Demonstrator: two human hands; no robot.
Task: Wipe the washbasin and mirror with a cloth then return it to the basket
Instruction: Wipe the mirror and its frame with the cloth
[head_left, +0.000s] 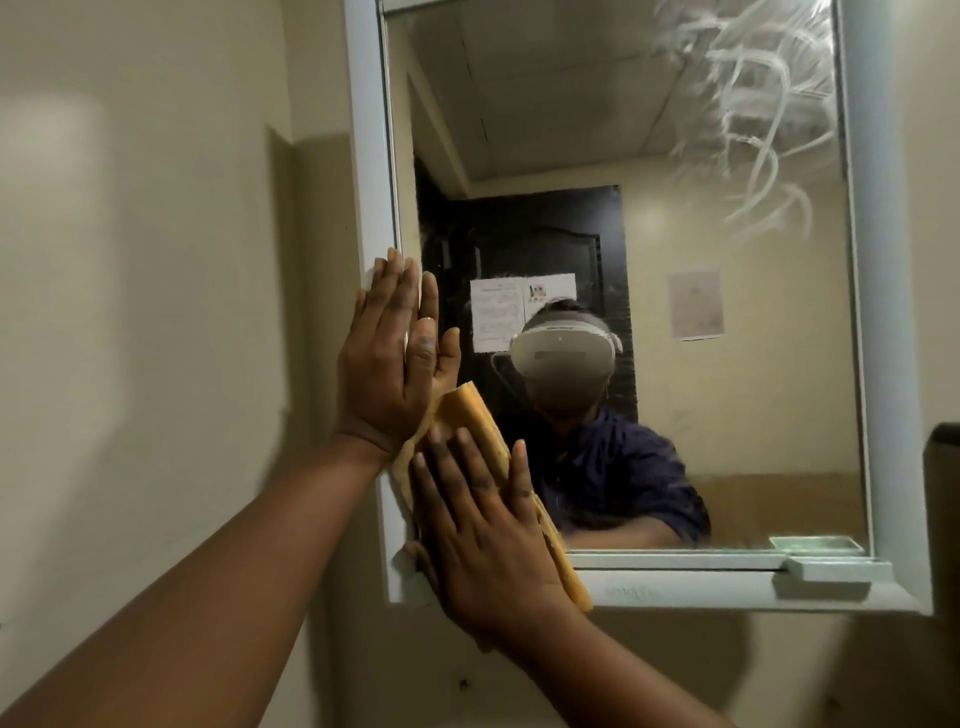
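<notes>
A white-framed mirror (727, 364) hangs on the wall ahead. White smear streaks show on its upper right glass. An orange-yellow cloth (480, 421) lies flat against the mirror's lower left corner. My right hand (483, 525) presses on the cloth with straight fingers spread. My left hand (382, 364) rests flat on the mirror's left frame edge just above the cloth, fingers straight and pointing up. The washbasin and the basket are out of view.
A beige wall (156, 312) fills the left side. A small white soap tray (831, 569) sits on the mirror's bottom ledge at the right. A dark object (943, 467) stands at the right edge. The glass reflects a person and a dark door.
</notes>
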